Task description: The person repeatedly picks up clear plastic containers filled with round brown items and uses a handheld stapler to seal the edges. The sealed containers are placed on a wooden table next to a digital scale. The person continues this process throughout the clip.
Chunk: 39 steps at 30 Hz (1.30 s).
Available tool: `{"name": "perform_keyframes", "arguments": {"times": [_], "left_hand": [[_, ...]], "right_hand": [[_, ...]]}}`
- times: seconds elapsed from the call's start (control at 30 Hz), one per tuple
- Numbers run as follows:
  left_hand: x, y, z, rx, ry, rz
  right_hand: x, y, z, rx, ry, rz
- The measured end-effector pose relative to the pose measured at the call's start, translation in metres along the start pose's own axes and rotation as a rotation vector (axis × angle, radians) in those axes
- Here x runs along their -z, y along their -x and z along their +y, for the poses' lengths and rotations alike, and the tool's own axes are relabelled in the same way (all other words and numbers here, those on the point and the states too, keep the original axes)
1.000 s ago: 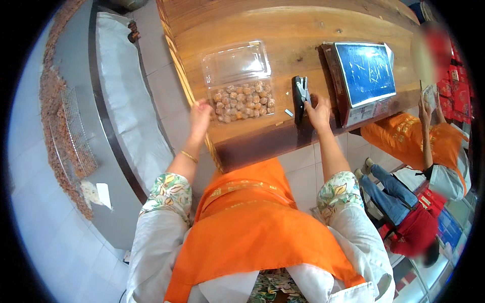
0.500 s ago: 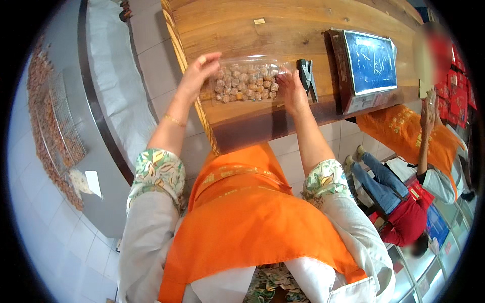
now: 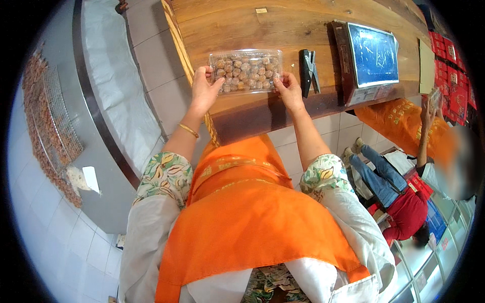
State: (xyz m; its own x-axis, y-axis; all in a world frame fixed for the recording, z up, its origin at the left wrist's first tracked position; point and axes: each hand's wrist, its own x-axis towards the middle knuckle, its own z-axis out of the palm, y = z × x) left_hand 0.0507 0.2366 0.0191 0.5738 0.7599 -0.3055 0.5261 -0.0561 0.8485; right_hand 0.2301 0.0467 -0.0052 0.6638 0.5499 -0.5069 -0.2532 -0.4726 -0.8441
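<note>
A clear plastic box filled with small round brown balls lies near the table's front edge, its cover over the contents. At its left end my left hand grips the rim between thumb and fingers. The lower right corner is pinched by my right hand, thumb on top. Just right of that hand, a black and silver plier-shaped stapler lies untouched. What the balls are, I cannot make out.
The wooden table has a raised left edge. Farther right stands a box with a blue panel. Red packages are stacked at far right, near people. On the left, a metal counter bears a wire basket among brown pieces.
Both hands have come down onto the box's ends; the left fingers were raised before and the right hand stood beside the plastic. The box now sits slightly farther from me.
</note>
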Motion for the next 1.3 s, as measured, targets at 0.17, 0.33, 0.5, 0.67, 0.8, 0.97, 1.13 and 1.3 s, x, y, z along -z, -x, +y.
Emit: {"name": "perform_keyframes", "arguments": {"times": [0.17, 0.33, 0.5, 0.67, 0.8, 0.97, 1.13, 1.3], "left_hand": [[-0.002, 0.008, -0.022, 0.051, 0.073, 0.031], [-0.010, 0.049, -0.038, 0.250, 0.231, 0.178], [-0.009, 0.066, -0.015, 0.359, 0.382, 0.248], [-0.021, 0.071, -0.011, 0.381, 0.628, 0.279], [-0.027, 0.077, -0.005, 0.492, 0.765, 0.370], [-0.027, 0.081, 0.006, 0.866, 0.975, 0.167], [-0.039, 0.074, 0.010, 0.958, 1.484, 0.291], [-0.041, 0.077, 0.008, 0.967, 1.622, 0.320]], "right_hand": [[-0.008, 0.000, 0.005, 0.061, 0.065, 0.031], [-0.015, 0.005, 0.014, 0.141, 0.307, -0.011], [0.016, 0.028, -0.042, 0.514, 0.862, 0.548], [0.057, 0.006, -0.027, 0.014, 1.119, 0.476], [0.059, -0.012, -0.044, -0.125, 1.242, 0.361], [0.082, -0.025, -0.048, -0.224, 0.869, 0.248], [0.074, -0.009, -0.062, -0.451, 0.063, 0.195], [0.077, -0.006, -0.049, -0.462, 0.220, 0.214]]}}
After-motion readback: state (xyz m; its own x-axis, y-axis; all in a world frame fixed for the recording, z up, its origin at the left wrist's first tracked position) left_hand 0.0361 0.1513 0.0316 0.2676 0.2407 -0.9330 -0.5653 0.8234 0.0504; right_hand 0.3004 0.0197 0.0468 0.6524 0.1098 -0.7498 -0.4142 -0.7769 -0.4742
